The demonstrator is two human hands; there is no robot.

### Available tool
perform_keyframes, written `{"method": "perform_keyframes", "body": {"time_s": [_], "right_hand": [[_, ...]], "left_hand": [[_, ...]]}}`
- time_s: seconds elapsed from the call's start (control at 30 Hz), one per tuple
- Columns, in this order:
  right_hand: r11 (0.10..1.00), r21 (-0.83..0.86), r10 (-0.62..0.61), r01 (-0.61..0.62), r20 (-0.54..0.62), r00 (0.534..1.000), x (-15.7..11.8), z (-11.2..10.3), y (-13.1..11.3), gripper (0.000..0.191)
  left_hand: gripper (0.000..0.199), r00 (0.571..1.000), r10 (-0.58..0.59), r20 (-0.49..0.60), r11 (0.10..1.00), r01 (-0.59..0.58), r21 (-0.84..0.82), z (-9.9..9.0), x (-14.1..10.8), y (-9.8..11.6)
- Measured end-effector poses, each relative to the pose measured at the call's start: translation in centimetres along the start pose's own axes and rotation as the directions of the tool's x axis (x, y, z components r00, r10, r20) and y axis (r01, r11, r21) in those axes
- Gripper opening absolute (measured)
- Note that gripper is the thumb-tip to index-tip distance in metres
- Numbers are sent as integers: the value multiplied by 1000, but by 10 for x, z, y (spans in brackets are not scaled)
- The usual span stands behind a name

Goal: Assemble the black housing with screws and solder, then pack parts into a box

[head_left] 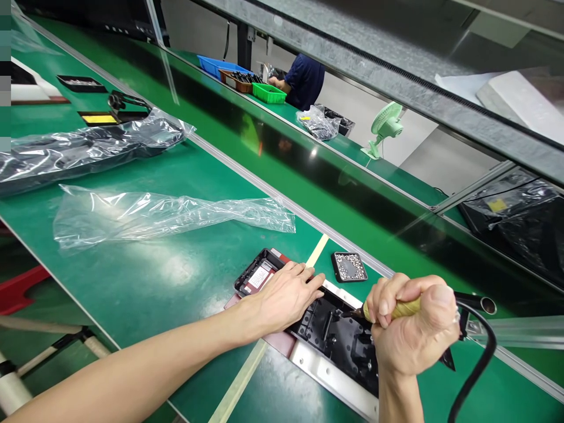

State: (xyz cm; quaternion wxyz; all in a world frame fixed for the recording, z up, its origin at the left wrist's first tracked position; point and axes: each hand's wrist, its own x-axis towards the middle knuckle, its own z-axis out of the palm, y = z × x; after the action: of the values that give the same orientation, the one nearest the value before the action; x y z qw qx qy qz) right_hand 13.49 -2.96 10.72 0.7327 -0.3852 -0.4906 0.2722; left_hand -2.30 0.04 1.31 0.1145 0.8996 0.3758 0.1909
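Note:
My right hand (414,323) is wrapped round the yellow handle of a screwdriver (403,308), whose tip points left onto a black plastic part (337,338). That part lies between white rails (328,371). Flat over its upper left end rests my left hand (288,294), fingers stretched out. Beside that hand is a black tray (251,273) with a white label. A small square box of tiny metal screws (350,267) stands just beyond the part.
Clear plastic bags (171,217) and a wrapped black item (79,150) lie on the green table at left. A black hose (480,358) hangs at right. Across a partition, a person (304,82) works near bins (268,93) and a green fan (385,123).

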Motion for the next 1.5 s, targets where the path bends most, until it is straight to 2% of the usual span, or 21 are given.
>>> {"method": "perform_keyframes", "body": {"time_s": [1.5], "right_hand": [[999,-30,-29,29,15,999,-2,2,-1,36]], "left_hand": [[34,1000,13,15,1000,-14,19,3,0,-3]]}}
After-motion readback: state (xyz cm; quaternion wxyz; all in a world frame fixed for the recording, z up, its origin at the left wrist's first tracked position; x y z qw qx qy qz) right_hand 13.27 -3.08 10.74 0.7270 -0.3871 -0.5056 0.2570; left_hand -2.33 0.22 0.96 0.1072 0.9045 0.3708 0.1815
